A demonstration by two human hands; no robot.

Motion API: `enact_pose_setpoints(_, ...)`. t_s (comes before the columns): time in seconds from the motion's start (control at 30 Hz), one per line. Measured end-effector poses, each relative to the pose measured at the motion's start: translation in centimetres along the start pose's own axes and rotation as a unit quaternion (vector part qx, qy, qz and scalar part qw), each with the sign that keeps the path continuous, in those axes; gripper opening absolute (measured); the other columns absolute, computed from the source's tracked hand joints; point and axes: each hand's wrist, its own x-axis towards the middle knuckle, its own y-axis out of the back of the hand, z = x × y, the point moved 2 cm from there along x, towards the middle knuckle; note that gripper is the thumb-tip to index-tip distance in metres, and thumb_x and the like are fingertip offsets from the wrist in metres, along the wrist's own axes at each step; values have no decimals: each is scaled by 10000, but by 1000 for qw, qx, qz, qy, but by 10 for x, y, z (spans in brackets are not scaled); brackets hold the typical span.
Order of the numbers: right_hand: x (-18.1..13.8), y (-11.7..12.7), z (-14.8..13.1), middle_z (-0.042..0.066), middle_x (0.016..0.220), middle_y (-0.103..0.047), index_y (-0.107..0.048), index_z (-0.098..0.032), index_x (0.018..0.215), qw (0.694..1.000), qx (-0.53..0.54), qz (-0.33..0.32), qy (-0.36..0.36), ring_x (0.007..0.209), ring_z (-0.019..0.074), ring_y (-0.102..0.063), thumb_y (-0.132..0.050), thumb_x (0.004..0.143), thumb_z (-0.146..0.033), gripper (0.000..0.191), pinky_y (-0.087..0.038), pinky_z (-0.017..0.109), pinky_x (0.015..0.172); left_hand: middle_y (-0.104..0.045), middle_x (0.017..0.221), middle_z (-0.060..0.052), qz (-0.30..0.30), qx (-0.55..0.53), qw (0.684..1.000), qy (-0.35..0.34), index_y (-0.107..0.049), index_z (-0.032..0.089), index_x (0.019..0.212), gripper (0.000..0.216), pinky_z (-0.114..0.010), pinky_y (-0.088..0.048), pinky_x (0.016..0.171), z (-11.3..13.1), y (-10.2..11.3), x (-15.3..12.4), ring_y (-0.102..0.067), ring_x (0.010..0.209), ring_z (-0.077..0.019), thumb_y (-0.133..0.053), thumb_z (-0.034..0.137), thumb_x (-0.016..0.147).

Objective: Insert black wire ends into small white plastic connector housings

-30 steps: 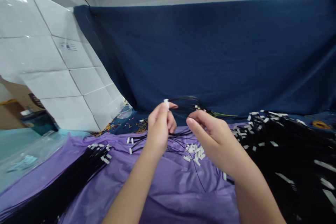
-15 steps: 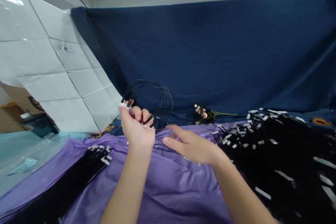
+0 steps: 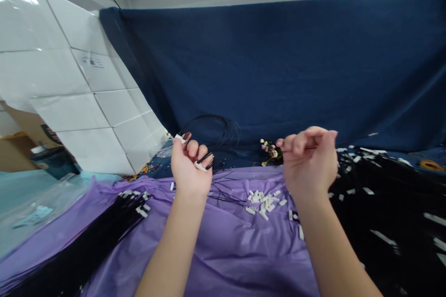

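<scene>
My left hand (image 3: 190, 164) is raised over the purple sheet (image 3: 226, 246), fingers curled round a bundle of thin black cords with white tags (image 3: 203, 161); the cords loop up behind it. My right hand (image 3: 308, 160) is lifted to the right, fingers closed in a loose fist and pinching something thin that I cannot make out. Between the hands, on the sheet, lies a small heap of loose white tags (image 3: 263, 199).
A big pile of black tagged cords (image 3: 390, 204) fills the right side. Another neat bunch of black cords (image 3: 104, 227) lies at the left. A small sprig of artificial flowers (image 3: 270, 149) rests against the blue cloth backdrop (image 3: 278, 65). White boxes (image 3: 62, 83) stack at the left.
My right hand rose from the sheet and closed into a pinch at the right. My left hand shifted left from the middle, cords now looping behind it.
</scene>
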Motion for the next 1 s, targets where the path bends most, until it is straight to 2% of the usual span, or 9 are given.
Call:
enact_pose_setpoints(0.03,0,-1,-7,-91,435,-324,-461,-226,704,999,20,-12,-30,418,93,-339,-506,964,-536,407,-466,241,537,-270,494,91,-5,12,1000,1,-497,189,793,213,-176,-183,337,-1,-1,-1,-272,364,-64,-471,312,965)
enact_pose_setpoints(0.1,-2,-3,-20,-86,422,-226,-384,-221,644,992,27,-63,-109,388,90,-189,-488,965,-563,481,-300,193,401,-267,495,95,-14,40,999,3,-497,197,809,204,-175,-169,336,-3,-3,-4,-275,360,-64,-499,342,953)
enact_pose_setpoints(0.2,-9,-8,-32,-75,430,-168,-391,-216,577,971,-14,-172,-162,377,86,-124,-458,923,-676,579,-187,210,367,-274,492,101,-27,91,995,-6,-499,211,832,221,-172,-143,330,-8,-6,-8,-274,342,-63,-545,406,926)
enact_pose_setpoints(0.27,-14,-10,-33,-68,431,-188,-413,-206,532,959,-37,-228,-164,371,79,-152,-498,910,-666,601,-183,227,380,-301,485,102,-53,122,991,-24,-509,214,835,245,-167,-166,331,-12,-8,-12,-293,335,-64,-581,439,899)
enact_pose_setpoints(0.37,-22,-11,-28,-41,467,-325,-469,-183,510,931,-125,-296,-173,425,81,-264,-550,946,-524,559,-212,242,430,-329,460,94,-126,172,976,-46,-550,195,816,274,-167,-231,348,-18,-10,-18,-331,335,-67,-594,455,892)
enact_pose_setpoints(0.5,-30,-16,-18,-35,520,-366,-529,-158,567,842,-277,-403,-229,491,78,-286,-450,1004,-466,541,-229,245,484,-334,448,81,-226,238,944,-48,-604,165,807,336,-163,-262,371,-24,-9,-29,-329,353,-56,-570,479,919)
enact_pose_setpoints(0.57,-32,-19,-15,-37,529,-376,-527,-155,589,821,-308,-422,-232,505,76,-305,-422,1009,-487,546,-236,246,500,-338,455,78,-258,255,931,-46,-614,163,814,358,-159,-270,377,-26,-8,-33,-318,365,-50,-564,501,922)
enact_pose_setpoints(0.63,-33,-21,-12,-34,541,-395,-522,-155,597,815,-321,-426,-226,521,78,-334,-408,1009,-508,554,-243,248,511,-337,457,77,-273,264,924,-42,-619,167,819,366,-157,-272,376,-26,-7,-35,-303,369,-48,-560,513,923)
enact_pose_setpoints(1.0,-37,-23,-12,-35,522,-416,-529,-153,581,815,-315,-435,-215,502,71,-332,-421,1004,-522,572,-242,254,504,-364,422,62,-295,293,908,-49,-660,175,815,368,-173,-277,385,-18,-4,-37,-301,369,-58,-584,524,904)
